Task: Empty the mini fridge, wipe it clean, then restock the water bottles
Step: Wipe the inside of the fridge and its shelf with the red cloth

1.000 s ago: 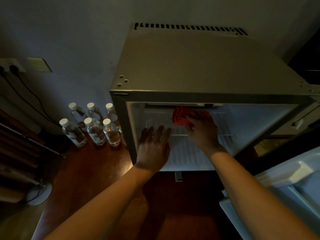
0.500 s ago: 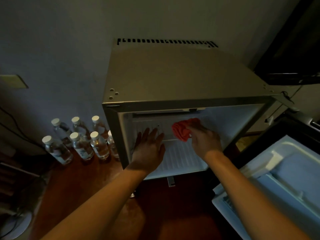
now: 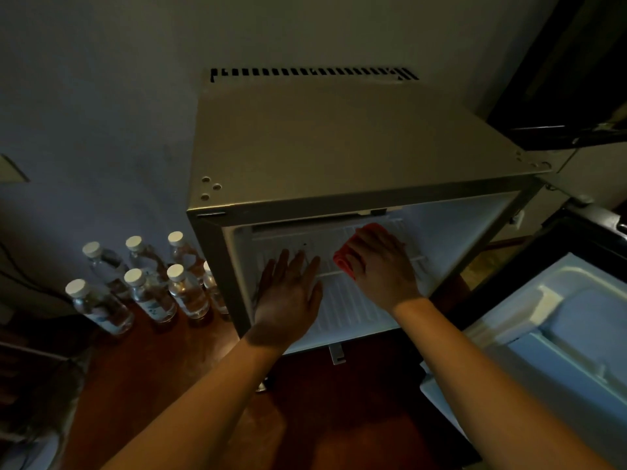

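The grey mini fridge (image 3: 339, 144) stands open in front of me, its white inside lit and bare of bottles. My right hand (image 3: 380, 266) presses a red cloth (image 3: 342, 262) against the wire shelf (image 3: 339, 300) inside. Flat on the shelf's left part lies my left hand (image 3: 288, 296), fingers spread, holding nothing. Several clear water bottles (image 3: 146, 283) with white caps stand upright on the wooden floor, just left of the fridge.
The fridge door (image 3: 556, 327) hangs open at the right, its white inner side facing up. A dark cabinet (image 3: 570, 79) juts out at the upper right. A grey wall (image 3: 101, 96) rises behind the bottles. Red-brown floor (image 3: 190, 368) lies under my arms.
My right hand has slid the red cloth rightwards along the shelf. The left hand stays flat on the shelf. My head has turned, shifting the fridge in view.
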Available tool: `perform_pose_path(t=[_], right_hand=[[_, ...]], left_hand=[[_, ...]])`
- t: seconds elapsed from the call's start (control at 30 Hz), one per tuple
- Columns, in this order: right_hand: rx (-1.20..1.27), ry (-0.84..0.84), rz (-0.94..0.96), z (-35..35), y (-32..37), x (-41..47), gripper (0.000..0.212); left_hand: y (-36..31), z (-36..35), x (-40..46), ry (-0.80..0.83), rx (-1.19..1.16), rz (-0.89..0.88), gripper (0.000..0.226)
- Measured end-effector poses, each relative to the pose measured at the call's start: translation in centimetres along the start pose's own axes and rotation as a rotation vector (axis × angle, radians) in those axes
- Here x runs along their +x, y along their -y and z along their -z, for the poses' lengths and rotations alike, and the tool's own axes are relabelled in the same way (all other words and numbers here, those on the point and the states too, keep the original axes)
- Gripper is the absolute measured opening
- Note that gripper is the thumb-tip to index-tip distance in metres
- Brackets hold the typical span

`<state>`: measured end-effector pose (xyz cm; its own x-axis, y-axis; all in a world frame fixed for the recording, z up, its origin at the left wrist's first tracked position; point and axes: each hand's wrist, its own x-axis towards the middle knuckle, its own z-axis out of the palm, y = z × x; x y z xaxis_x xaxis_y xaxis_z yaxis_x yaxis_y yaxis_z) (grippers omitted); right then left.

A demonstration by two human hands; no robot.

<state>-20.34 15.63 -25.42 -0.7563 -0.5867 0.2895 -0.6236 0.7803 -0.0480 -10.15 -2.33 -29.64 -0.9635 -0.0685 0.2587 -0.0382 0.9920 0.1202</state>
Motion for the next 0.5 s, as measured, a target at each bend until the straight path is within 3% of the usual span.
perform_pose_path(t=[0.07, 0.17, 0.3, 0.33, 0.5], right_hand=[[-0.060, 0.013, 0.046, -1.0, -0.5, 0.3, 0.027], [-0.090, 0.064, -0.018, -1.1, -0.7, 1.8, 0.040], [-0.036, 0.217, -0.140, -0.4, -0.3, 4.0, 0.069], [0.000, 0.212, -0.172, -0.5, -0.4, 4.2, 0.069], [0.154, 0.071, -0.208, 0.0, -0.7, 3.5, 0.029]], left_hand=[[0.1, -0.1, 0.1, -0.002, -0.005, -0.004, 0.056], [0.2, -0.2, 0.1, 0.004, -0.022, -0.001, 0.056], [0.2, -0.1, 0.2, -0.001, -0.040, -0.006, 0.057], [0.3, -0.1, 0.2, -0.005, -0.037, -0.008, 0.057], [0.4, -0.2, 0.3, 0.012, -0.026, -0.007, 0.059]])
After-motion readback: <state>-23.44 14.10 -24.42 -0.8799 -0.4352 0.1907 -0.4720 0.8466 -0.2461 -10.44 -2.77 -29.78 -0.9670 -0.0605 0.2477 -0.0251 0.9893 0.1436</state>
